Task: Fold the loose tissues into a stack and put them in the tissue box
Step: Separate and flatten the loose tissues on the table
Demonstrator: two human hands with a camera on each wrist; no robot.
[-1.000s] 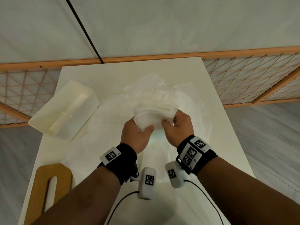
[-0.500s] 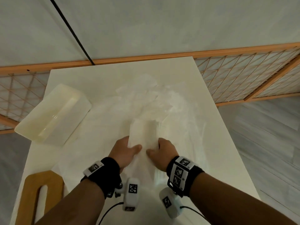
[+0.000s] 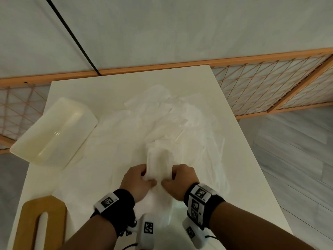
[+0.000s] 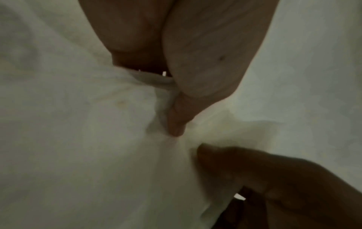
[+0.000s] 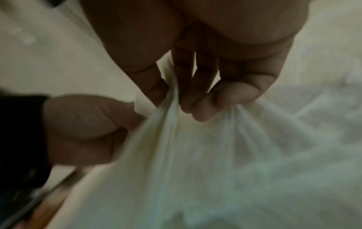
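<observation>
Both hands, left [image 3: 137, 181] and right [image 3: 180, 181], have fingers [image 5: 231, 94] curled, pinching a folded tissue [image 3: 159, 159], apparently several layers, with the box [image 3: 52, 132] left of them on the tabletop [image 3: 108, 91].

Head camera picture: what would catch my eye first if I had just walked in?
Probably the two hands at the near middle of the table, the left hand and right hand pinching a folded tissue between them. Beyond them sprawls a heap of loose tissues, and an open tissue box lies at the left edge.
</observation>
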